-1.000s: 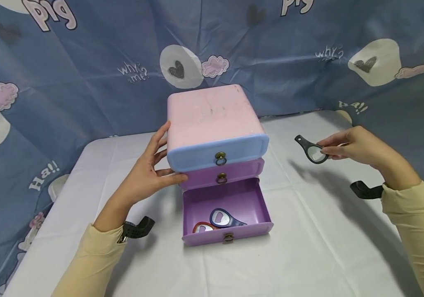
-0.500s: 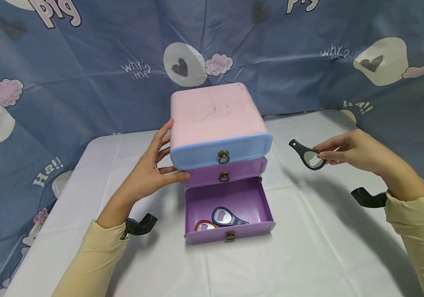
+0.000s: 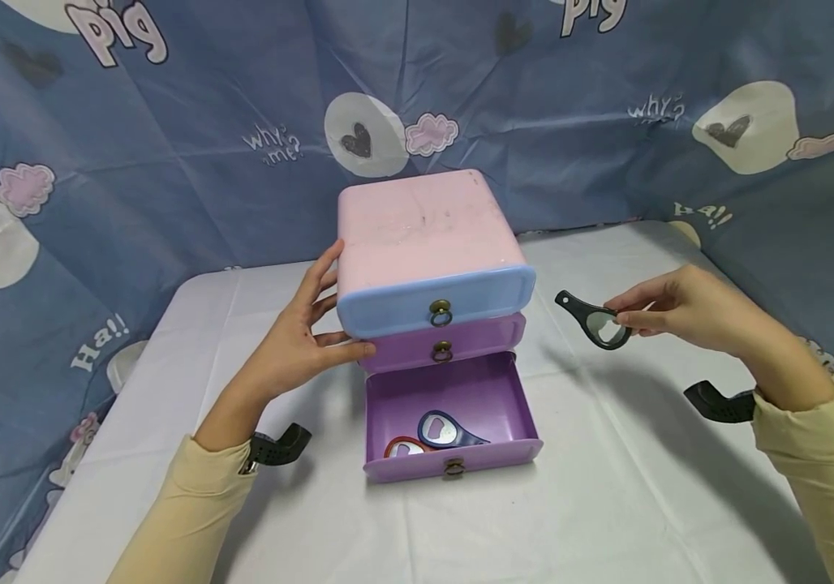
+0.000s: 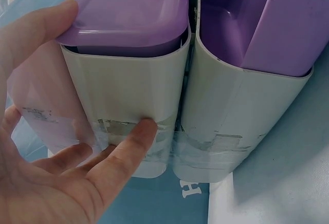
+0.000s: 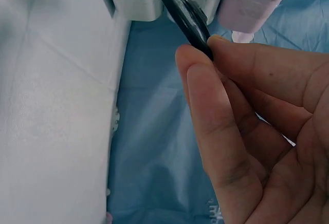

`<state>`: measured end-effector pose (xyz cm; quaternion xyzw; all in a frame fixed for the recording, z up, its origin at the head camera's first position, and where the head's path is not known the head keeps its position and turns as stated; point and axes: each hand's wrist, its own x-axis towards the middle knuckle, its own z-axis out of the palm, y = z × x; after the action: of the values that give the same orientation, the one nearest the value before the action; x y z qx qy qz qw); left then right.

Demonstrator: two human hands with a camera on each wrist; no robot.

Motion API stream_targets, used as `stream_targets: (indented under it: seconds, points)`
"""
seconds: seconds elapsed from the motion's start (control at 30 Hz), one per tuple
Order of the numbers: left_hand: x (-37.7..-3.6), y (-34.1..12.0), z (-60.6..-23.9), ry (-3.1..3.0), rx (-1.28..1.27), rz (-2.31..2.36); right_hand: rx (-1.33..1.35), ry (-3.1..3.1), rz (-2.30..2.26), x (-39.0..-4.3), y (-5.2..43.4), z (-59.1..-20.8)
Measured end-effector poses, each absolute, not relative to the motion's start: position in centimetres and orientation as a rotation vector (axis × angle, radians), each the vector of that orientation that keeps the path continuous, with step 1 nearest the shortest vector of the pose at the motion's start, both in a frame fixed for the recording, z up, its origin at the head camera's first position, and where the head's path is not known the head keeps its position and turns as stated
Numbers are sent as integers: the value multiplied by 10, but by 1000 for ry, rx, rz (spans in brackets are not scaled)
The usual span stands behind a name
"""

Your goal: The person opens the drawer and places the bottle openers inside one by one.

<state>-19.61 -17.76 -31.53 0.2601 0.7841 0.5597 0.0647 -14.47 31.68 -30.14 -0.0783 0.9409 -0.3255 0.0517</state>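
In the head view my right hand [image 3: 687, 312] pinches the round end of a black bottle opener [image 3: 576, 305] above the table, right of the drawer unit. The right wrist view shows this bottle opener [image 5: 182, 16] edge-on between thumb and fingers. My left hand [image 3: 289, 345] rests against the left side of the drawer unit [image 3: 417, 227], fingers spread, thumb on the edge of the shut purple middle drawer [image 3: 483, 331]. Below, the bottom purple drawer [image 3: 453, 464] is pulled out. Inside lie a blue bottle opener [image 3: 449, 438] and a red-rimmed one [image 3: 406, 448], partly hidden by the drawer front.
A blue top drawer [image 3: 402, 311] with a ring pull is shut under the pink top. White cloth [image 3: 607, 503] covers the table. Behind it hangs a printed blue curtain [image 3: 242, 81]. Clear tape [image 4: 221, 149] runs across the unit's side.
My right hand has moved left and slightly down with the black bottle opener, closer to the drawer unit. My left hand stays on the unit. The head view has shifted slightly.
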Motion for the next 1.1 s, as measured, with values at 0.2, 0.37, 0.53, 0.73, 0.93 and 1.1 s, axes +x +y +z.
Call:
stream_targets:
  seconds: [0.2,0.37,0.53,0.73,0.93,1.1]
  points:
    - [-196,-178,-316,2373,785,1686,-250,2872,-977,-138,309,-298]
    - [-196,-178,-316,2376,780,1685,-271,2875,-989,-135,302,-298]
    - [-196,-179,-317,2380,771,1685,-329,2887,-975,-132,294,-298]
    - [-196,-179,-317,2383,778,1685,-409,2934,-920,-124,284,-294]
    - [-196,-178,-316,2384,779,1683,-470,2884,-952,-118,271,-294]
    - [-196,-178,-316,2381,785,1681,-452,2869,-908,-114,266,-292]
